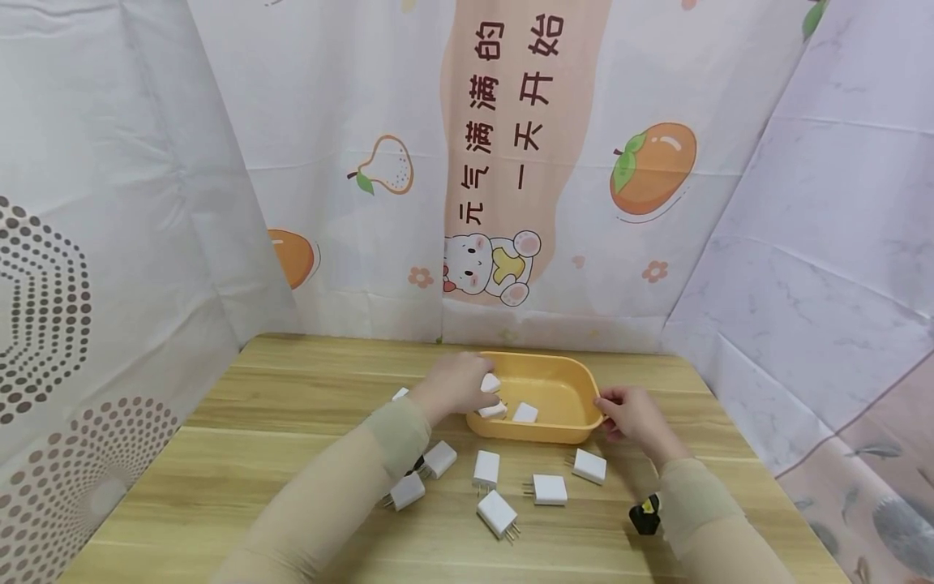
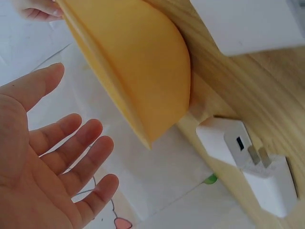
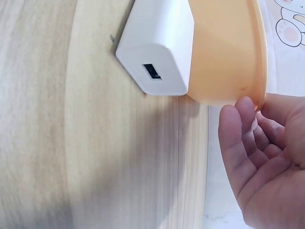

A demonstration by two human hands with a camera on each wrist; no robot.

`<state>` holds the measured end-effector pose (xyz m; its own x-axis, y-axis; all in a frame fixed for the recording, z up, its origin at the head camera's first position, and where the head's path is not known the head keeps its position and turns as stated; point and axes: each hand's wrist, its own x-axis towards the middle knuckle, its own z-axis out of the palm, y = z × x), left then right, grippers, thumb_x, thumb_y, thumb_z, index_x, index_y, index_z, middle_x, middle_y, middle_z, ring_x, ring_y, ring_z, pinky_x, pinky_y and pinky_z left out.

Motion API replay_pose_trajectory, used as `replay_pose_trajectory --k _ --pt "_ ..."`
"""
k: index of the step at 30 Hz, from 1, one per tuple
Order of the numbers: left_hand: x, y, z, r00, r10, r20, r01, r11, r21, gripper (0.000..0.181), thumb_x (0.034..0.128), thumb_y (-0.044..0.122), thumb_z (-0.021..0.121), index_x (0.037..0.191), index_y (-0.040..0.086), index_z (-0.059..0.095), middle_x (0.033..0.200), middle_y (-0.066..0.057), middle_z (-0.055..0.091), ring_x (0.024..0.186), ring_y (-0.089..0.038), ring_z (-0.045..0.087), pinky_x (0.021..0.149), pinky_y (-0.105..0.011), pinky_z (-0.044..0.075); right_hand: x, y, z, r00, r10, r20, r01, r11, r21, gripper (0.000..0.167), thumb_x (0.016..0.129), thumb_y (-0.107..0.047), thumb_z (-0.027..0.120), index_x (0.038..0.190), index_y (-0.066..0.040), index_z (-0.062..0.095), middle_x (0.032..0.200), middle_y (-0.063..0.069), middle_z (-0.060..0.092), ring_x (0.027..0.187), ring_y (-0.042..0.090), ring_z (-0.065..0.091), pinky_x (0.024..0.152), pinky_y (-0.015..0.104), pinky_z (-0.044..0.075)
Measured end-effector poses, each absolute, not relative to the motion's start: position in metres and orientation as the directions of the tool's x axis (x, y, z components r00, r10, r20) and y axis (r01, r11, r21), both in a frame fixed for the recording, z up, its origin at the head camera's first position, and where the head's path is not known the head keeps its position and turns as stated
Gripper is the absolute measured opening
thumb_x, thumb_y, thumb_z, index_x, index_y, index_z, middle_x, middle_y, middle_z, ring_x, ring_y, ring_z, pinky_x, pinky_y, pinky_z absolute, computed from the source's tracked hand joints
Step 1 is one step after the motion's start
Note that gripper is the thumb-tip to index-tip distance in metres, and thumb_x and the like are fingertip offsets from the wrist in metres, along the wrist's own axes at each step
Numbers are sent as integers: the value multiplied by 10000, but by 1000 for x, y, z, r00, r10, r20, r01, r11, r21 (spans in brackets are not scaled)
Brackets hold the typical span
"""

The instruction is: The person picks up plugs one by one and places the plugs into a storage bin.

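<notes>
A shallow orange plastic bin (image 1: 558, 432) stands near the back of the table, with a few white plug-in chargers (image 1: 524, 414) inside at its left part. Over the bin's left end is my left hand (image 1: 456, 385); its fingers are spread and the palm (image 2: 52, 167) holds nothing in the left wrist view. My right hand (image 1: 633, 420) pinches the bin's right rim between thumb and fingers, as the right wrist view also shows. Just below that rim lies a white charger (image 3: 155, 52) with a USB port on its end face.
Several more white chargers (image 1: 550, 490) lie scattered on the wooden table (image 1: 292, 405) in front of the bin. Two chargers (image 2: 221, 138) rest close together left of it. A black object with a yellow part (image 1: 645, 516) is by the right wrist. Printed curtains (image 1: 365, 243) hang around the table.
</notes>
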<state>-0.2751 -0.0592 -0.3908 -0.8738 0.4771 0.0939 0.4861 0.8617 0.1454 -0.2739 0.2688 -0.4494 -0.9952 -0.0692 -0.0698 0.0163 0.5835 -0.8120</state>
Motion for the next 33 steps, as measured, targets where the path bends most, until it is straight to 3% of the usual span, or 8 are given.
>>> replay_pose_trajectory --k 10,26,33 --pt "-265 -86 -383 -876 469 108 481 865 143 581 900 474 723 1367 140 636 1348 -31 632 1244 -240 580 1051 -431 452 -275 269 -451 -994 -72 -77 21 576 -817 313 1026 -104 593 1231 132 604 824 107 656 671 195 633 580 361 594" --pt "-257 -139 -376 -904 402 145 424 886 187 748 826 640 744 1391 165 620 1380 -45 610 1256 -271 572 1076 -460 427 -273 269 -451 -994 -67 -92 36 575 -817 313 1026 -122 606 1232 114 606 836 105 664 681 208 639 587 375 594" --pt "-256 -164 -374 -898 410 159 438 868 234 704 826 536 788 1373 123 627 1369 -83 613 1252 -313 572 1064 -485 439 -274 270 -449 -993 -76 -86 27 575 -817 338 1029 -131 603 1248 126 597 893 158 676 679 199 639 586 375 592"
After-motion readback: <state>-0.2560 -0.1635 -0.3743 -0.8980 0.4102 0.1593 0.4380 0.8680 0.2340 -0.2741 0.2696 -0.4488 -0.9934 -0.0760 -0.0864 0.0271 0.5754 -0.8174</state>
